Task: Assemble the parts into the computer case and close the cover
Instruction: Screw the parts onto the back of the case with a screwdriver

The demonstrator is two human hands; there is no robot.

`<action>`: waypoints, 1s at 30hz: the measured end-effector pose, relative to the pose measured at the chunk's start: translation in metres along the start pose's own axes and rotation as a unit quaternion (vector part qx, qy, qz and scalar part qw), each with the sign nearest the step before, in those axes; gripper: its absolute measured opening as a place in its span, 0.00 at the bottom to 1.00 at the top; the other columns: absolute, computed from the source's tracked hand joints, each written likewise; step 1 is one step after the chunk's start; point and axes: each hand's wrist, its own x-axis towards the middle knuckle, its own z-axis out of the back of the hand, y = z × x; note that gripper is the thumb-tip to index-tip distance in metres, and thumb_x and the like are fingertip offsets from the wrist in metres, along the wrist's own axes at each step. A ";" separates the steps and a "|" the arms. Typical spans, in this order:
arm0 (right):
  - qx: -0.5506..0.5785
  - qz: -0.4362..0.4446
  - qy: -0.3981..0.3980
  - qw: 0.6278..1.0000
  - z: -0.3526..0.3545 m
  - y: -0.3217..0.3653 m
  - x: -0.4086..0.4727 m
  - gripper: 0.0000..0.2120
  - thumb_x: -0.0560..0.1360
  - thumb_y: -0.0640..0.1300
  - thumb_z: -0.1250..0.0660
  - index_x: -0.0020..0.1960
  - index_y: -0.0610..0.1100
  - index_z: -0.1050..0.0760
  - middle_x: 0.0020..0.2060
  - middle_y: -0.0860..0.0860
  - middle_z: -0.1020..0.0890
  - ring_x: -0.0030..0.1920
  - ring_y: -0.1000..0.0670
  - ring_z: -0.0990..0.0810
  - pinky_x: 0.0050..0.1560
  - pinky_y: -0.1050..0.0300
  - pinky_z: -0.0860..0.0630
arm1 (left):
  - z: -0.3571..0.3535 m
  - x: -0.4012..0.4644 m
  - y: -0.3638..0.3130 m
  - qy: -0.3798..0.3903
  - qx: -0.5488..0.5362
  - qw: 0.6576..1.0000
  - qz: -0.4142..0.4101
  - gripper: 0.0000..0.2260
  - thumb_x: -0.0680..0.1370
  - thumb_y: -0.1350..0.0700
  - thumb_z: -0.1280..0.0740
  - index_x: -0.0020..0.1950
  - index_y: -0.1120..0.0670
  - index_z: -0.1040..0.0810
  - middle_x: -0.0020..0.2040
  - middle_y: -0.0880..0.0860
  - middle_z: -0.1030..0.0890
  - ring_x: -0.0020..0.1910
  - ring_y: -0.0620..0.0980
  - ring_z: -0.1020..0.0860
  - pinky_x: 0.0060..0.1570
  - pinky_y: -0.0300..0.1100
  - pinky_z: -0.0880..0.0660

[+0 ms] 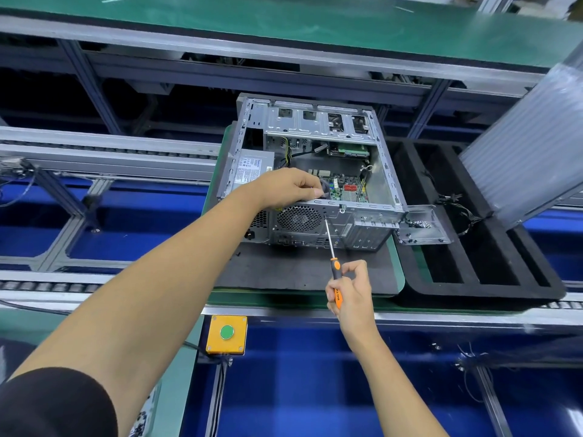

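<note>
This was a factory assembly line: roller conveyor tracks in aluminium framing ran past a green-matted counter, a yellow box with a green push-button sat at the station (wired below), and blue panels lined the frame.

The left arm reaches far forward, nearly straight, a dark sleeve at its upper end. The left hand lies palm down with fingers curled, pinching something at the fingertips. The right forearm rises from below; the right hand has fingers wrapped closed, index finger and thumb raised in a pinch.
</note>
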 end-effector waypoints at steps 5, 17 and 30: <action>-0.005 0.001 0.002 1.000 0.002 0.000 0.000 0.12 0.76 0.28 0.45 0.50 0.44 0.37 0.28 0.48 0.29 0.28 0.53 0.35 0.27 0.60 0.42 | 0.001 -0.002 -0.002 -0.002 0.002 1.000 -0.004 0.08 0.83 0.44 0.38 0.47 0.39 0.22 0.34 0.29 0.24 0.35 0.27 0.27 0.42 0.39 0.33; 0.002 0.006 0.002 1.000 -0.002 0.003 0.003 0.12 0.76 0.28 0.45 0.50 0.44 0.36 0.28 0.48 0.29 0.28 0.54 0.34 0.27 0.60 0.40 | 0.001 -0.003 -0.003 -0.008 0.019 1.000 -0.010 0.09 0.82 0.37 0.39 0.42 0.31 0.26 0.40 0.35 0.21 0.42 0.35 0.25 0.50 0.44 0.27; 0.007 0.012 0.010 1.000 -0.004 0.008 0.004 0.12 0.77 0.27 0.45 0.51 0.43 0.37 0.28 0.49 0.30 0.28 0.55 0.34 0.27 0.63 0.39 | -0.001 0.001 0.004 -0.011 0.012 1.000 -0.012 0.11 0.81 0.37 0.37 0.52 0.41 0.20 0.43 0.36 0.21 0.45 0.36 0.25 0.52 0.44 0.26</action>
